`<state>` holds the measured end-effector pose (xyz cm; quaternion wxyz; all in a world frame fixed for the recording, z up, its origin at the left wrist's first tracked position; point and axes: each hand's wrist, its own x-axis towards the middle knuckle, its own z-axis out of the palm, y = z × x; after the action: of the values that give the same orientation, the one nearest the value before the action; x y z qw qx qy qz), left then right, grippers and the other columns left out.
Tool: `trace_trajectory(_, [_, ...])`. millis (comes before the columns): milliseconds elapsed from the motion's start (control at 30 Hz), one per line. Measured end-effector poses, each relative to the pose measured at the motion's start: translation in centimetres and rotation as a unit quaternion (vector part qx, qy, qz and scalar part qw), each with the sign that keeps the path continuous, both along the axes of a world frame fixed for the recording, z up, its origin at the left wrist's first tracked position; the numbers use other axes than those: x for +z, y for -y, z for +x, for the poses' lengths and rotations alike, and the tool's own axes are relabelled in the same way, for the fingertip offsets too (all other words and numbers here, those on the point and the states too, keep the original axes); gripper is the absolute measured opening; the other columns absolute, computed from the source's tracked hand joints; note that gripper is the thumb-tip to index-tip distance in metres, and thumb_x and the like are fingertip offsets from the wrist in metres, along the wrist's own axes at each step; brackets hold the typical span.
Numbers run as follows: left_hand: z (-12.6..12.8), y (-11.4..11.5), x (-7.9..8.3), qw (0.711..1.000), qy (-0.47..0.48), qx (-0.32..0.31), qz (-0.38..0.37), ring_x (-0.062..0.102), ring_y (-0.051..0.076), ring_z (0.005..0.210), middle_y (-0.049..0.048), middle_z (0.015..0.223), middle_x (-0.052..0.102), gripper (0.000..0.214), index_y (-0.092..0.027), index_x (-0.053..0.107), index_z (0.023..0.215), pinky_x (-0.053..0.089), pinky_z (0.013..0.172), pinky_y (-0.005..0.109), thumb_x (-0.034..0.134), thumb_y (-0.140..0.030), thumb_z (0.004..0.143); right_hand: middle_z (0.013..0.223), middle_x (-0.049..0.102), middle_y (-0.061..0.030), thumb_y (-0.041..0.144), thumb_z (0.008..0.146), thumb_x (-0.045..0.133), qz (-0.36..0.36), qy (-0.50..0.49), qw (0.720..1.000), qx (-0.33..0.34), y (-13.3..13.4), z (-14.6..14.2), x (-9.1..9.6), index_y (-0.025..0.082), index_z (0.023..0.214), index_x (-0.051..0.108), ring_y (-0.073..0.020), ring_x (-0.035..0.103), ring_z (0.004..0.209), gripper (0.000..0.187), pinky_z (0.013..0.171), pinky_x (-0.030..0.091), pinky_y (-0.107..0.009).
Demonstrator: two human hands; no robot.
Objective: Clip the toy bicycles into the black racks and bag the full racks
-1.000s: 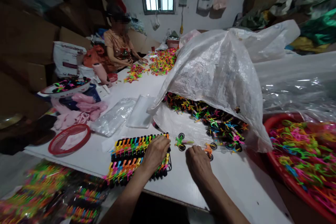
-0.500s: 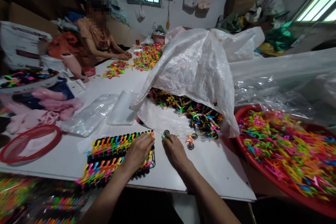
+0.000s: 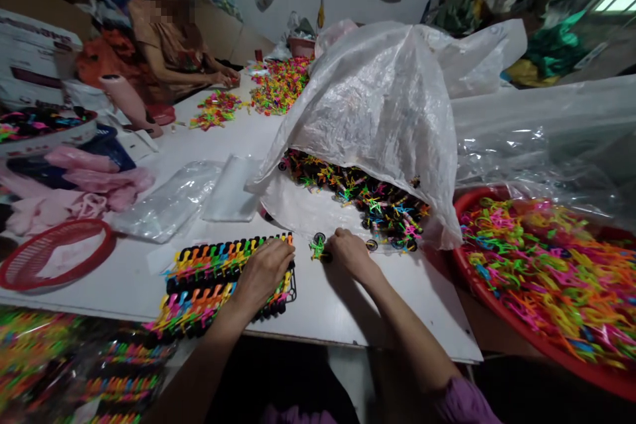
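Note:
Small colourful toy bicycles stand packed in two rows on the white table. My left hand lies over the right end of these rows, its fingers curled closed on the toy bicycles there. To the right, my right hand is low over the table with fingers bent together; whatever they hold is hidden. Just left of its fingertips lies a loose green toy bicycle with black wheels. A black wheel shows beyond the right hand. Behind it, a heap of toy bicycles spills from a white plastic sack.
A red tub of bright plastic parts stands at the right. Clear plastic bags and a red basket lie at the left. Across the table, a person handles small pieces beside a colourful pile.
My right hand has moved right and away from me, uncovering the green toy bicycle. The orange toy bicycle seen earlier is now out of sight. The left hand stays at the rows.

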<state>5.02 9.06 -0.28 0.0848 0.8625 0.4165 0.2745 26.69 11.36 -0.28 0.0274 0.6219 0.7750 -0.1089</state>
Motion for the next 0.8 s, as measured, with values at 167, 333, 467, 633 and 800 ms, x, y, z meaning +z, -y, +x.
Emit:
trace_trajectory(167, [0.1,-0.8,0.5,1.0,-0.015,0.007,0.008,0.056,0.019,0.081,0.0065,0.082,0.061,0.015,-0.014,0.059,0.087,0.046,0.076,0.033,0.045,-0.019,0.088,0.082,0.06,-0.0057,0.028,0.086,0.044,0.061,-0.2,0.973,-0.093,4.4,-0.3,-1.2,0.016,0.088,0.059,-0.0142,0.053,0.073,0.02,0.063,0.035,-0.023])
trace_trajectory(333, [-0.1,1.3,2.5,0.998,-0.024,0.042,0.051,0.055,0.02,0.091,0.0085,0.093,0.062,0.017,-0.013,0.06,0.096,0.044,0.083,0.036,0.045,-0.015,0.087,0.067,0.055,0.002,0.025,0.076,0.05,0.01,-0.49,0.863,-0.123,7.2,-2.8,-2.0,0.016,0.082,0.054,-0.01,0.047,0.058,0.011,0.052,0.034,-0.02])
trace_trajectory(467, [-0.3,5.1,2.9,0.999,-0.05,-0.005,0.004,0.055,0.019,0.084,0.0061,0.087,0.062,0.019,-0.015,0.059,0.095,0.045,0.077,0.033,0.042,-0.011,0.087,0.072,0.056,0.001,0.025,0.076,0.05,-0.005,-0.551,0.827,-0.112,9.0,-5.9,-4.1,0.016,0.082,0.053,-0.0112,0.05,0.062,0.011,0.056,0.038,-0.021])
trace_trajectory(633, [-0.1,6.4,1.7,1.0,-0.016,-0.016,-0.02,0.054,0.019,0.093,0.007,0.098,0.061,0.022,-0.015,0.053,0.107,0.044,0.085,0.034,0.042,-0.013,0.088,0.076,0.056,-0.0021,0.018,0.076,0.046,0.079,-0.51,0.853,-0.074,8.7,-7.0,-5.7,0.016,0.083,0.053,-0.0138,0.052,0.068,0.01,0.062,0.039,-0.023])
trace_trajectory(800, [0.0,6.1,1.0,1.0,-0.004,-0.028,-0.009,0.055,0.02,0.092,0.0072,0.096,0.062,0.024,-0.014,0.052,0.109,0.045,0.084,0.036,0.05,-0.02,0.086,0.079,0.053,-0.0025,0.01,0.074,0.043,0.075,-0.393,0.916,-0.008,8.5,-6.7,-5.6,0.017,0.086,0.051,-0.0138,0.05,0.068,0.016,0.061,0.037,-0.023])
